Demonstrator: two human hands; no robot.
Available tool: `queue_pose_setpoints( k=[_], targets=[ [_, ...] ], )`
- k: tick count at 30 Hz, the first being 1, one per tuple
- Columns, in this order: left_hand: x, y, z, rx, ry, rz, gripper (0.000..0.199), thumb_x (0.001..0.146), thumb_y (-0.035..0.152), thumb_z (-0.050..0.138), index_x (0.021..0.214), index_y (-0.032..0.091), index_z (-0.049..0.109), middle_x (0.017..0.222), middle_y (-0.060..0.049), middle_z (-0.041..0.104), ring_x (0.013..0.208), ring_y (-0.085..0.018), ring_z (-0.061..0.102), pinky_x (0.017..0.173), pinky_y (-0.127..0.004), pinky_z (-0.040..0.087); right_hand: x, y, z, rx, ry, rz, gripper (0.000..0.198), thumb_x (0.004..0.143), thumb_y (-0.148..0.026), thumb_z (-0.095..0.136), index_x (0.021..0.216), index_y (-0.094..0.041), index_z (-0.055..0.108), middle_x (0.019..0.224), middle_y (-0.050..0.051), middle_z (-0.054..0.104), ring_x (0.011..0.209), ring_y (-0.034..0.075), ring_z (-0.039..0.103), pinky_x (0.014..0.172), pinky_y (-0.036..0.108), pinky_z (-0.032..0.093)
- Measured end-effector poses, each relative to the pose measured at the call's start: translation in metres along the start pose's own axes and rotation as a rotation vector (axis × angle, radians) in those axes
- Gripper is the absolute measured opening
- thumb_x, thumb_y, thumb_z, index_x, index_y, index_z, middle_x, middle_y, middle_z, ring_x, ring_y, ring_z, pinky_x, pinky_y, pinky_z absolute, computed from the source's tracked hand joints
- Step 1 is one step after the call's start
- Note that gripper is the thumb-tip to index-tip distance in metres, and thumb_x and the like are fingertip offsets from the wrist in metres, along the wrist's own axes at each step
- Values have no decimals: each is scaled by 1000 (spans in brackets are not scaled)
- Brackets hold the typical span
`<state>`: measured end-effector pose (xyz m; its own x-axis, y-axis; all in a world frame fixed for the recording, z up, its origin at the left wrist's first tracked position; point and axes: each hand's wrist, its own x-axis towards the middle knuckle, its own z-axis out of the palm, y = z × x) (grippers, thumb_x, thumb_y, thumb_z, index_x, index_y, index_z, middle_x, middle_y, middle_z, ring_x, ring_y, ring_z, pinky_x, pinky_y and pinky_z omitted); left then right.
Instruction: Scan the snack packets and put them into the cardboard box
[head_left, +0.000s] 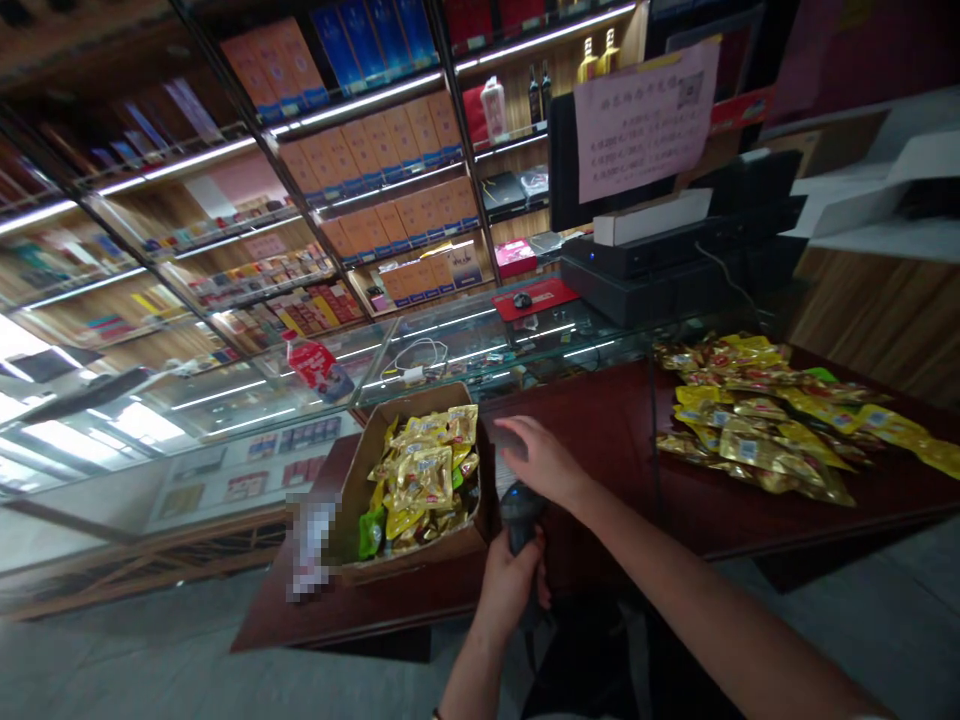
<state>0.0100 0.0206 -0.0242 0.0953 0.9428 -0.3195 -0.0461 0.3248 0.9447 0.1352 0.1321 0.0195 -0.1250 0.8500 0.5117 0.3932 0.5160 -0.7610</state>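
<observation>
My left hand (511, 578) is wrapped round the handle of a dark handheld barcode scanner (520, 505), its head pointing up and away from me. Just above and beyond the scanner, my right hand (541, 458) reaches in from the right with fingers apart and nothing visible in it. Its fingertips are close to the right side of an open cardboard box (352, 485). Many shiny gold and yellow snack packets (424, 478) fill that box, with a green packet (371, 533) at its near left corner.
More gold packets (757, 430) lie heaped on the right of the dark red table (592, 410). Behind stands a glass counter with a red-labelled bottle (319, 366), a mouse (523, 299) and a monitor bearing a pink sign (645, 125). Stocked shelves line the wall.
</observation>
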Motion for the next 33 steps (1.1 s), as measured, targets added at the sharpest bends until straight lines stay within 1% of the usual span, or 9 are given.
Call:
queue_pose_setpoints(
  k=[4, 8, 10, 13, 18, 23, 27, 30, 33],
  targets=[
    [-1, 2, 2, 19, -15, 15, 39, 71, 48, 74, 90, 18, 57, 48, 8, 54, 29, -10, 47, 30, -19, 39, -46, 60, -63, -431, 104, 275, 54, 85, -25, 54, 139, -18, 51, 136, 18, 57, 131, 33, 50, 111, 54, 38],
    [-1, 3, 3, 27, -13, 21, 39, 71, 48, 73, 90, 18, 57, 48, 8, 53, 30, -10, 48, 31, -19, 39, -85, 85, -110, -894, 144, 396, 61, 83, -22, 55, 142, -9, 46, 148, 27, 44, 142, 47, 29, 109, 68, 25],
    [-1, 3, 3, 29, -4, 20, 40, 71, 48, 74, 91, 18, 57, 49, 8, 54, 30, -10, 48, 31, -19, 39, -95, 87, -124, -1025, 141, 404, 59, 82, -15, 52, 140, -6, 48, 144, 30, 47, 141, 48, 30, 108, 68, 24],
    [-2, 2, 3, 39, -2, 20, 39, 72, 48, 72, 92, 18, 57, 49, 8, 54, 30, -10, 48, 31, -19, 39, -97, 89, -134, -1102, 122, 436, 49, 84, -8, 45, 131, -6, 57, 127, 30, 61, 135, 45, 42, 108, 67, 22],
    [-3, 2, 3, 63, -3, 35, 36, 74, 45, 70, 93, 18, 56, 50, 8, 54, 32, -10, 48, 31, -19, 40, -88, 79, -115, -940, -6, 348, 47, 90, -5, 38, 126, -19, 64, 118, 17, 70, 120, 36, 57, 111, 68, 14],
    [-3, 2, 4, 60, 6, 53, 37, 74, 45, 70, 94, 18, 56, 51, 8, 54, 32, -10, 49, 32, -19, 41, -92, 54, -73, -729, -118, 185, 38, 89, -28, 61, 127, -29, 63, 116, 9, 70, 106, 29, 62, 98, 48, 38],
    [-3, 2, 5, 64, 14, 47, 36, 73, 45, 71, 92, 18, 56, 50, 8, 54, 31, -10, 48, 31, -19, 40, -103, 51, -58, -667, 29, 99, 46, 88, -43, 63, 130, -24, 61, 125, 12, 65, 113, 29, 59, 96, 43, 42],
    [-2, 1, 4, 65, 15, 45, 39, 71, 47, 72, 93, 18, 56, 48, 9, 53, 30, -10, 48, 31, -19, 40, -106, 58, -56, -642, 167, 85, 46, 95, -36, 50, 138, -19, 53, 136, 14, 60, 125, 28, 53, 104, 45, 39],
    [-2, 1, 3, 76, 3, 52, 38, 72, 46, 71, 93, 19, 56, 49, 9, 54, 31, -10, 49, 32, -19, 40, -107, 62, -52, -658, 162, 97, 51, 96, -25, 41, 146, -17, 43, 140, 14, 58, 131, 29, 50, 110, 51, 33]
  ],
)
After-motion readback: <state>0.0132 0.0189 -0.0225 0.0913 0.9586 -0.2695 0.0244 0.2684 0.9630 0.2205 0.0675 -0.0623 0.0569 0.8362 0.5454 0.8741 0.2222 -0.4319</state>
